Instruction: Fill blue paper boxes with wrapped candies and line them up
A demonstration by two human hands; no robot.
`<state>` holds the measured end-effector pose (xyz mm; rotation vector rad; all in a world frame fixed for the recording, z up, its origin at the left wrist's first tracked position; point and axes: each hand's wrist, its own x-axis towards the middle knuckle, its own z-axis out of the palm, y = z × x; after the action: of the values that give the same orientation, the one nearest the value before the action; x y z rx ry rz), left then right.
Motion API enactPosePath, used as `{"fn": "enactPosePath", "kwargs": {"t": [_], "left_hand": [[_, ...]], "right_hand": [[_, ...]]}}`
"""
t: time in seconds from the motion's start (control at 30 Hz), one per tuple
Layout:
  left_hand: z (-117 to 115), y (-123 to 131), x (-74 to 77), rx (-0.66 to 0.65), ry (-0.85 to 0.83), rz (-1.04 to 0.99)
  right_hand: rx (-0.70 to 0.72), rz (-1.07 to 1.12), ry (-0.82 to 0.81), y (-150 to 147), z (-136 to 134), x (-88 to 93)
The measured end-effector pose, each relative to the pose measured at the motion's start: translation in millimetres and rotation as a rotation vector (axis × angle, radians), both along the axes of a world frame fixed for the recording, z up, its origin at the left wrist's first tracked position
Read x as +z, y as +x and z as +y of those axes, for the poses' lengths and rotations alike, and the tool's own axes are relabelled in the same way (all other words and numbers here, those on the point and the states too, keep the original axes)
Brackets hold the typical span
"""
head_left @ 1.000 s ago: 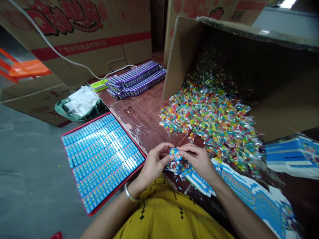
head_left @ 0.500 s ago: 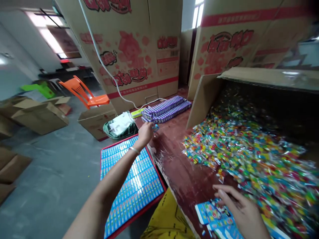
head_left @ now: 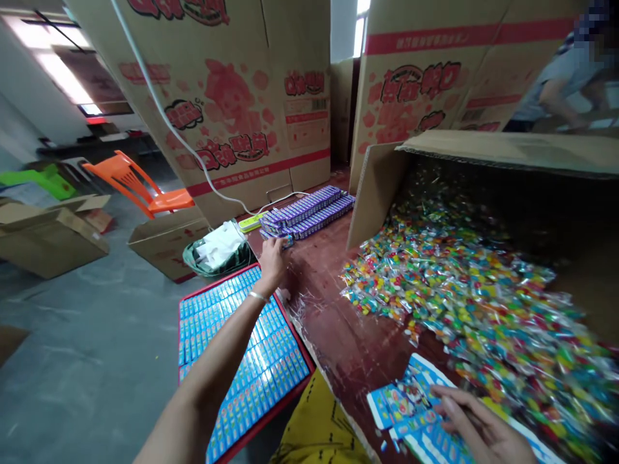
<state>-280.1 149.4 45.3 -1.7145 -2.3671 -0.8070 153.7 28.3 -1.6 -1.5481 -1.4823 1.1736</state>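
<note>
Left hand, mid-frame, is pinching a small blue printed carton near stacked slim purple boxes; slack fingertips would risk dropping it there. Right hand, lower right, is hovering half-curled at flat blue cardboard blanks; can't tell if it's gripping.

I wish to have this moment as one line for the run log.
left hand: at small blue box, near rows of purple boxes | right hand: over flat blue-and-white printed cartons, contact unclear
</note>
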Motion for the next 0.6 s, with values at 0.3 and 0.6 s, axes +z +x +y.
{"fn": "enactPosePath", "kwargs": {"t": [0.3, 0.6], "left_hand": [[-134, 197, -54.8, -0.773, -0.21, -0.189], [-140, 226, -63.2, -0.694, -0.274, -0.145]], "right_hand": [[0.027, -0.489, 0.35, 20, 15, 9.4], [0.054, -0.723, 0.355, -9, 14, 3.7]]}}
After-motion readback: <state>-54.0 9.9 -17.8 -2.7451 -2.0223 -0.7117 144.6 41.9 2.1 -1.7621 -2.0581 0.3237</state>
